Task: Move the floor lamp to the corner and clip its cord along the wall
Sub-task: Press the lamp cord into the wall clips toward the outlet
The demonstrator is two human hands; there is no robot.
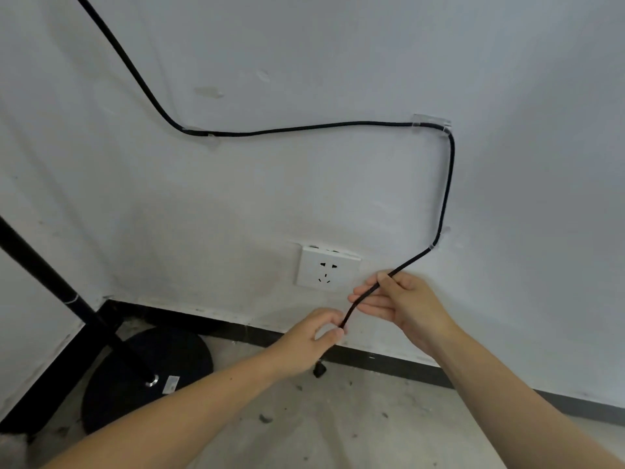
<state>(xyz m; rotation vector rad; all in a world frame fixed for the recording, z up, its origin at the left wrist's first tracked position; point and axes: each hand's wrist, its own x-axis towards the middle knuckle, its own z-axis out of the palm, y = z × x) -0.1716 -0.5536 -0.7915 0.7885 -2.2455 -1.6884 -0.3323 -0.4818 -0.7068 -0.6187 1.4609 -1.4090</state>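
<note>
The floor lamp's black pole (50, 279) rises from its round black base (145, 377) in the room corner at lower left. Its black cord (304, 127) runs down the white wall, across and down again. Three clear clips hold it: one at the left bend (203, 134), one at the upper right bend (434, 122), one lower right (439, 238). My right hand (402, 308) grips the free cord below the last clip. My left hand (314, 336) pinches the cord lower down, and the black plug (319, 369) hangs under it.
A white wall socket (326, 269) sits just left of my hands. A black skirting strip (389, 362) runs along the foot of the wall. The grey concrete floor (355, 428) is dusty with small bits of debris.
</note>
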